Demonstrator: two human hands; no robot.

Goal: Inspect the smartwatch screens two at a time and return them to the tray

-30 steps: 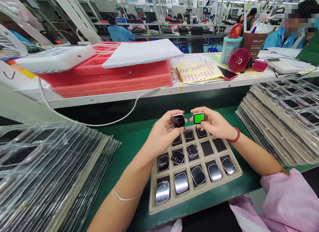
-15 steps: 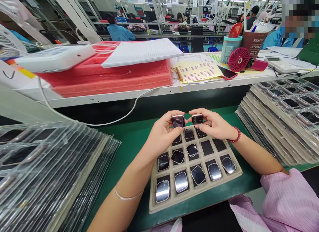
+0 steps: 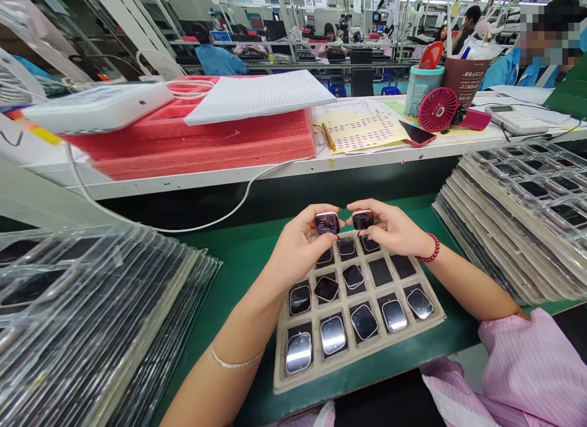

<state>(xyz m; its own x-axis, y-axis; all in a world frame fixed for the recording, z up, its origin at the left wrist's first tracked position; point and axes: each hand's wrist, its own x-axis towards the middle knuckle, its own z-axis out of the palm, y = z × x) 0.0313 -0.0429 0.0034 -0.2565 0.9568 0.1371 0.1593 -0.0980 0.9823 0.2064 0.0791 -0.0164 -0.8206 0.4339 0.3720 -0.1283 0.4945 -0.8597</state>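
Observation:
Between thumb and fingers, my left hand (image 3: 300, 240) grips a smartwatch body (image 3: 327, 223) with a dark screen and pinkish rim. A second smartwatch body (image 3: 363, 219) is pinched in my right hand (image 3: 394, 228), close beside the first. Both are held above the far edge of a beige compartment tray (image 3: 360, 370). Several more watch bodies lie face up in its pockets, among them one at the near left (image 3: 299, 352). Two pockets toward the right hold only dark lining. My hands partly cover the far row.
Stacked clear trays (image 3: 151, 304) rise at the left, and another tall tray stack (image 3: 498, 231) at the right. Beyond, a white shelf carries red foam (image 3: 206, 148), papers, a phone (image 3: 417, 134), a small fan (image 3: 438, 110) and a calculator (image 3: 518, 120). A white cable droops below it. Co-workers sit farther back.
Both hands stay almost in place, still holding the watch bodies. The two screens catch the light slightly differently, and the whole view has shifted a little.

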